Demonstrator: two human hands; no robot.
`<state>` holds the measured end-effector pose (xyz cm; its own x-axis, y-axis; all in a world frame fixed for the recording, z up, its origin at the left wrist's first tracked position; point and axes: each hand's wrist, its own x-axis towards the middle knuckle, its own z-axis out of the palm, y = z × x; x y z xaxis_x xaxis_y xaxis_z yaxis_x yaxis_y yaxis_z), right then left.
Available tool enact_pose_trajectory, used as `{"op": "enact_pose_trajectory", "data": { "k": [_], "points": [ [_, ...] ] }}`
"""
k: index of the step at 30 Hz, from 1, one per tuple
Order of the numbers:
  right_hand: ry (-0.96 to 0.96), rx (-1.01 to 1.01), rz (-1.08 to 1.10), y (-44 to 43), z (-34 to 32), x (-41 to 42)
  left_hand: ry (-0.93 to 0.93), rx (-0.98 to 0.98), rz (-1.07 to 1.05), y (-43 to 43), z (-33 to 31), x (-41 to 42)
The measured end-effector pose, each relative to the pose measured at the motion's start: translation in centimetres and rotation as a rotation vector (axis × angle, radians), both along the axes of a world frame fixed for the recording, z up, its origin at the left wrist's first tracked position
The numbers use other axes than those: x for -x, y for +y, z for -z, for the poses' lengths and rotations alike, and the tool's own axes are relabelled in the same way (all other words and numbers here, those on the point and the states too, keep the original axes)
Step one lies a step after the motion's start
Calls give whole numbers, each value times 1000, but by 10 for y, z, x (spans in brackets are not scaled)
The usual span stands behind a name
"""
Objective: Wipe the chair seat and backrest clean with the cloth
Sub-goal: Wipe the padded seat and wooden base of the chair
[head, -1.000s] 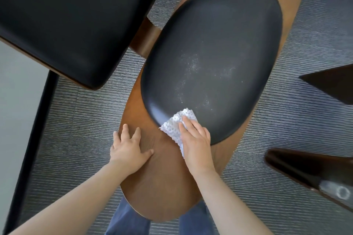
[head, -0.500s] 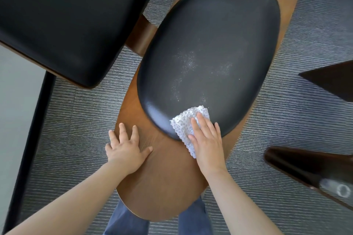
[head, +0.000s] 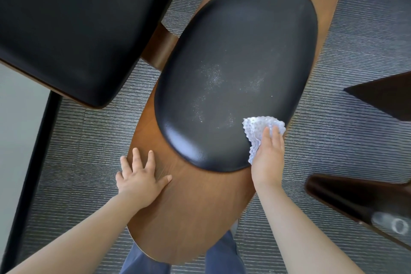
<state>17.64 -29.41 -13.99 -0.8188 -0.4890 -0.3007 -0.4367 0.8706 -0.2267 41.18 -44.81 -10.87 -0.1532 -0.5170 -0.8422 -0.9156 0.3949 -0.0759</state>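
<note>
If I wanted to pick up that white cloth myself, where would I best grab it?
Probably the ruffled, layered edge of the cloth that shows left of the right hand. It stands proud of the black pad, so it could be pinched from above, coming in from the pad's middle side. The rest lies flat under the hand.

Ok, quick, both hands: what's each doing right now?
Left hand: open, flat on the wooden shell.
Right hand: open, pressing the cloth onto the black pad.
</note>
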Motion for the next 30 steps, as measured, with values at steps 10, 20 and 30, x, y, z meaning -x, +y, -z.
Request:
{"op": "enact_pose_trajectory", "data": {
  "k": [10,20,30],
  "points": [
    [-32,334,7,-31,-27,-21,31,-8,-50,-3,-2,1],
    [-172,287,-450,-89,-27,-89,134,29,-122,-4,0,-8],
    [-21,-71,-760,-88,2,-90,114,19,-129,-5,4,-6]
  ]
}}
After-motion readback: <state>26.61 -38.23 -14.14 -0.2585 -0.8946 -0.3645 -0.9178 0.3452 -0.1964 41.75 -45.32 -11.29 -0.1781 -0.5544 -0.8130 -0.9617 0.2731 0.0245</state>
